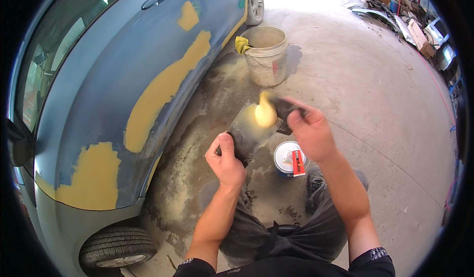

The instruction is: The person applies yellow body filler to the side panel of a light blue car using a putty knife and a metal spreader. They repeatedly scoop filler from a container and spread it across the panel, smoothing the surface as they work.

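Observation:
My left hand (228,164) grips a flat dark mixing board (240,141) by its near edge, thumb on top. A lump of yellow body filler (265,115) lies at the board's far right, with a thin yellow smear beside it. In my right hand (313,134) is a dark putty spreader (287,110), pinched between thumb and fingers and blurred by motion. Its edge meets the filler, and a yellow tail rises there. Below the board stands a lidded white can (284,151) with a red tube (298,163) lying on its lid.
To the left stands a blue-grey car (111,86) with yellow filler patches along its doors. Beyond the board is a dirty white bucket (269,54), a yellow cloth (242,44) over its rim. Boxes and scrap parts (419,37) line the far right. A red hose (437,79) runs along there.

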